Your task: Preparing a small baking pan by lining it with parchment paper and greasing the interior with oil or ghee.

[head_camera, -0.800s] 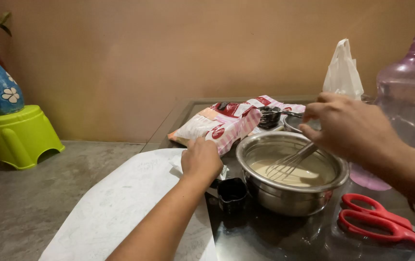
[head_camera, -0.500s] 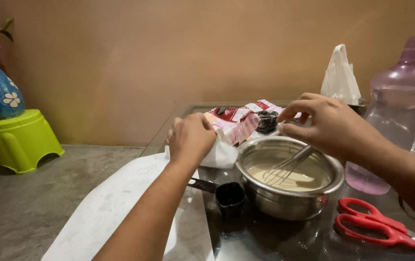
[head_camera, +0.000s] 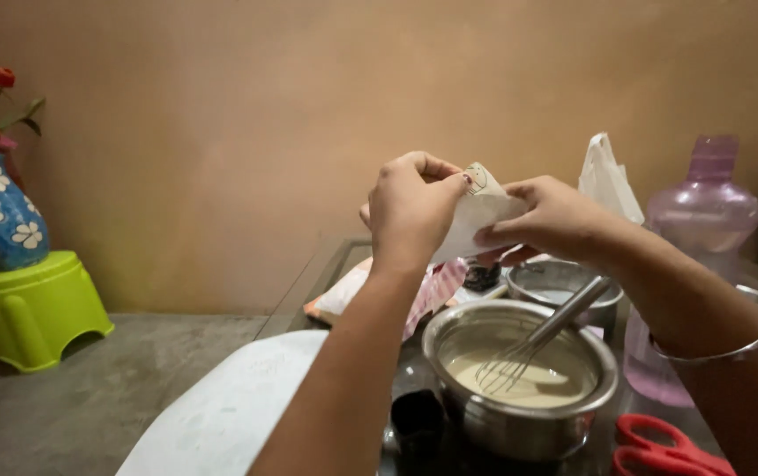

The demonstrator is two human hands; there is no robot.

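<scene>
While both hands, left (head_camera: 410, 207) and right (head_camera: 548, 220), grip a white packet (head_camera: 477, 216), fingers hide its lower part.

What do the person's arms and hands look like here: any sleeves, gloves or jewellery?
Both forearms are bare, with no sleeves in view and no gloves. The right wrist wears a thin silver-coloured bangle. The left hand and right hand show no rings that can be made out.
</scene>
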